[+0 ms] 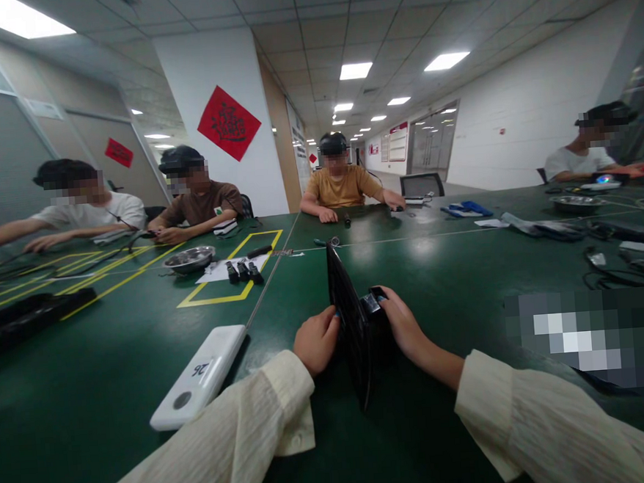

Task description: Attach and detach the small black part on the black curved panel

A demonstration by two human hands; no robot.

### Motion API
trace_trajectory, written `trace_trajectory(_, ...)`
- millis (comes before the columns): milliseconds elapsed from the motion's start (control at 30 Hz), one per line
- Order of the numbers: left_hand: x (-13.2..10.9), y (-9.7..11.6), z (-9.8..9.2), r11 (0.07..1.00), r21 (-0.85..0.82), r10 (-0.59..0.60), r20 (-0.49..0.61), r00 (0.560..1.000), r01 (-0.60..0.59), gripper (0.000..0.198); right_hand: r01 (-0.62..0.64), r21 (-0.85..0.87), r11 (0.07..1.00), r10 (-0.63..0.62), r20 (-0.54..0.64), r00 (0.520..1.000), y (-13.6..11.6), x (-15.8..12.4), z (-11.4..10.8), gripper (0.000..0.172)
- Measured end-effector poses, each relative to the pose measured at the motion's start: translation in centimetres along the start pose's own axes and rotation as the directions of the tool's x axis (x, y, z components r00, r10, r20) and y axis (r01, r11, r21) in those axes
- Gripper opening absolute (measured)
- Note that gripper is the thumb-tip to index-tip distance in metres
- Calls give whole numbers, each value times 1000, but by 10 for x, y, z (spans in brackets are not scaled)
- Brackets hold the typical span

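Observation:
A thin black panel (349, 320), perhaps a small screen, stands on edge on the green table, turned almost side-on to me. My left hand (316, 339) grips it from the left, its fingers curled and partly hidden at the panel. A bulky black part (380, 333) projects from the panel's right side, with a small shiny piece at its top. Around this part my right hand (408, 327) is closed, with the thumb along its upper edge. What its other fingers touch is hidden.
Left of my hands lies a white power bank (202, 378) marked 26. Farther off are a metal bowl (189, 259), several black clips (244, 270) on paper and a blue item (466, 209). Cables (616, 269) lie at right. Several people sit around the table (434, 270).

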State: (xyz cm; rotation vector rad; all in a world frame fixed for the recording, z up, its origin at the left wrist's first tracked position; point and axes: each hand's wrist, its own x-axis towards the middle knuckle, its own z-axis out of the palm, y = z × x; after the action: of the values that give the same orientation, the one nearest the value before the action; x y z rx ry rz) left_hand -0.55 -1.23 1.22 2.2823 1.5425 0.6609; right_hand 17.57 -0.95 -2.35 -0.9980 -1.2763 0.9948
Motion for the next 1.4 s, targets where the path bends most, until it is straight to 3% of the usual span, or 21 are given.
trace_trajectory(300,-1,2,1,994,-107,-37,-2,999,36,38,5,0,1000,-5,3,1000,-2,0,-1,36)
trace_trajectory(467,0,0,5,983,-184,-2,-26,1000,-3,42,19,-16,1000,-19,-5,1000,1,1,-1,36)
trace_trajectory(700,5,-12,14,942,-331,-30,75,997,53,54,19,-9,1000,-19,-5,1000,1,1,-2,36)
trace_trajectory(833,4,-9,12,957,-275,-63,104,993,89,54,8,8,1000,-8,6,1000,-1,1,-2,36)
trace_trajectory(1067,0,2,6,990,-127,-62,-38,997,57,24,8,-9,1000,-8,-8,1000,2,2,-2,36)
trace_trajectory(1400,-1,4,3,996,-60,-69,-13,998,68,27,28,-38,999,-28,-13,1000,-2,0,0,35)
